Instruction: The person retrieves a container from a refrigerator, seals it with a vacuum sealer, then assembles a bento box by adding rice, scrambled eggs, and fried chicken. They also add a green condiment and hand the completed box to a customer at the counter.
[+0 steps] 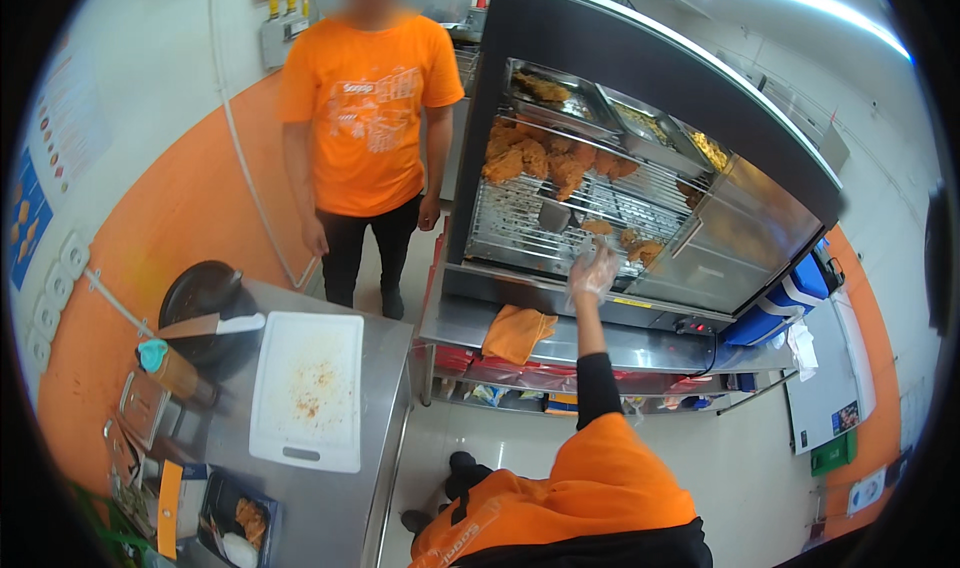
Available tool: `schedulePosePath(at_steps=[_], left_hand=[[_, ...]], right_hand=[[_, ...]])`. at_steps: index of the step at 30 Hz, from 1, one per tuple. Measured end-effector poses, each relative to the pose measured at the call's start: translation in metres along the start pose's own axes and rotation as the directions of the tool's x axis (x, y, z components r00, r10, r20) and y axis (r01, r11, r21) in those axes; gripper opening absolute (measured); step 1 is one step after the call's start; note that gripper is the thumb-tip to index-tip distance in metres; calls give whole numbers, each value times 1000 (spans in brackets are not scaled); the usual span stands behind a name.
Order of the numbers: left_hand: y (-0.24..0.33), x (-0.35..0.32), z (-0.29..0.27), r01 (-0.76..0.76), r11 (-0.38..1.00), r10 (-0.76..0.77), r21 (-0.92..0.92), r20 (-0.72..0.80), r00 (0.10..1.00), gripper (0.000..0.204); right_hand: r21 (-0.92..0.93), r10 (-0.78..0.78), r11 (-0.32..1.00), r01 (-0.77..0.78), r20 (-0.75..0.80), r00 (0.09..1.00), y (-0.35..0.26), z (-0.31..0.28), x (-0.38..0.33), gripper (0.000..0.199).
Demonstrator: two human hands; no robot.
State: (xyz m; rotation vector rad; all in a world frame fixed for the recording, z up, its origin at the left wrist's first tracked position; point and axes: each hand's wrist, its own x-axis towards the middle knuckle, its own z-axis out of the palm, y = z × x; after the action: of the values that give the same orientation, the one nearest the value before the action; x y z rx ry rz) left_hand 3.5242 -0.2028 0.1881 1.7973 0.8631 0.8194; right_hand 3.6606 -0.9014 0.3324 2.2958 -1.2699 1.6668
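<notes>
On my left, a white cutting board with crumbs lies on a steel table. Past an orange cloth, my right hand, in a clear plastic glove, reaches into the food warmer; how open it is, or whether it grips anything, I cannot tell. Just beyond sits a fried chicken piece, with more chicken piled farther back.

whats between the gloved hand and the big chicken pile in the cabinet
In the head view, the wire rack, a small grey block and a fried piece lie between the gloved hand and the chicken pile.
</notes>
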Motion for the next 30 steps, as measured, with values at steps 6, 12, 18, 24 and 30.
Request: schedulePosePath(at_steps=[6,12,18,24,30], left_hand=[[24,-12,58,38,999,-33,-36,106,994,48],[38,-19,92,50,998,-44,-31,154,987,48],[48,-25,127,55,998,-44,-42,238,970,48],[49,-23,126,70,997,-59,-42,222,973,48],[49,-23,131,90,994,-72,-68,229,971,48]], right_hand=[[-270,95,902,336,886,454,68,84,123,51],[-290,123,912,291,868,480,88,121,123,41],[-220,-422,786,578,494,760,112,91,83,31],[301,-467,878,373,370,803,11,-95,58,14],[675,134,733,-87,-18,991,87,-126,81,34]])
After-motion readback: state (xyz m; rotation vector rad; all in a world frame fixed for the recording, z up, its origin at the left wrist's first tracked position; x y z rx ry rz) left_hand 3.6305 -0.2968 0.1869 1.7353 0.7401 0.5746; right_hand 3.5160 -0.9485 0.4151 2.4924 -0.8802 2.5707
